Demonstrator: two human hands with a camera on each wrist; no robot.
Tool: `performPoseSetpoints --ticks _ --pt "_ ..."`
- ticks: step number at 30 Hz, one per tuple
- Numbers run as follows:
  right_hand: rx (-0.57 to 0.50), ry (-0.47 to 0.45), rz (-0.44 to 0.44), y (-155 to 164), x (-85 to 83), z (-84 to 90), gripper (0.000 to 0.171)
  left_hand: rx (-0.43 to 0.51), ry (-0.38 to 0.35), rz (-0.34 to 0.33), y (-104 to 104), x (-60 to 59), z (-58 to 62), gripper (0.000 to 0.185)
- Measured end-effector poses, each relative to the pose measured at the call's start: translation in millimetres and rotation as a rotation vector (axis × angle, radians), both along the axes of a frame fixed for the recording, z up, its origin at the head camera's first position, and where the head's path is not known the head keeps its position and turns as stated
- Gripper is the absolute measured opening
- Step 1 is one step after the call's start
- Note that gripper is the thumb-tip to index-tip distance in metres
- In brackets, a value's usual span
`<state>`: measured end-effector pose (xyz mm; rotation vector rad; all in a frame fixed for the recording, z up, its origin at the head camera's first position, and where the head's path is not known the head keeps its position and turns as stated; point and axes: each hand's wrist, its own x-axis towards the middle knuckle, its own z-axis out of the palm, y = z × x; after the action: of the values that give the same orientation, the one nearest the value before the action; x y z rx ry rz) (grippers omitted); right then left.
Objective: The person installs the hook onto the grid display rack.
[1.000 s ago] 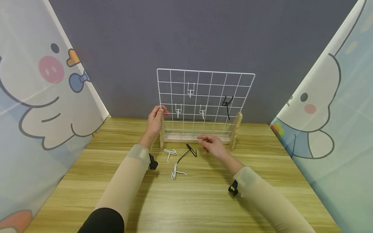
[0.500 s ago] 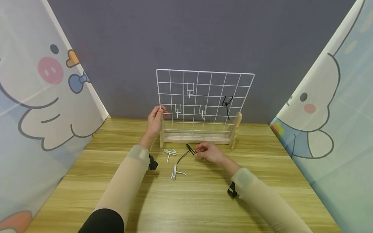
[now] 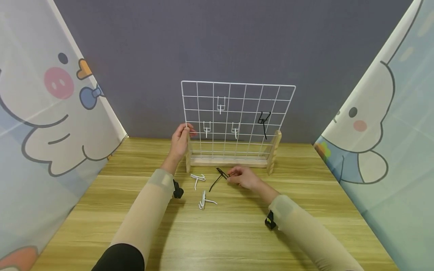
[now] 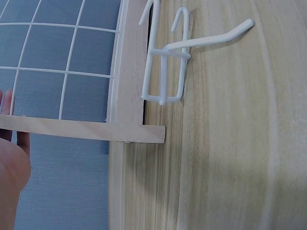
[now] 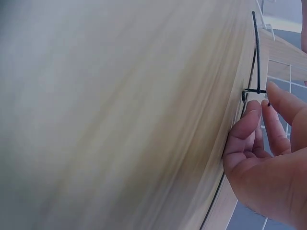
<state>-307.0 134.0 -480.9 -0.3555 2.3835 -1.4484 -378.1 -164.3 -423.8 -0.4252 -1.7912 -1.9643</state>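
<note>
A white wire grid stands upright in a wooden base at the back of the table. Three white hooks and one black hook hang on it. My left hand grips the grid's left edge above the wooden post. My right hand pinches a black wire hook and holds it just above the table in front of the base; in the right wrist view the fingertips close on the black hook. Two white hooks lie loose on the wood.
The wooden table is flanked by cartoon-printed curtains on the left and right, with a grey wall behind. One loose white hook lies close to the base's left post.
My right hand came down and left from the base to the black hook on the table, pinched it and lifted its near end slightly. The left hand stayed on the grid.
</note>
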Motion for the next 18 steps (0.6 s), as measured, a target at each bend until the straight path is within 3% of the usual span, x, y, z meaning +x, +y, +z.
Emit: performPoseSetpoints --ticks 18 --pt "0.038 0.007 0.046 48.7 -5.4 -1.6 0.035 0.024 -0.006 0.009 2.2 -1.6 -1.1 0.03"
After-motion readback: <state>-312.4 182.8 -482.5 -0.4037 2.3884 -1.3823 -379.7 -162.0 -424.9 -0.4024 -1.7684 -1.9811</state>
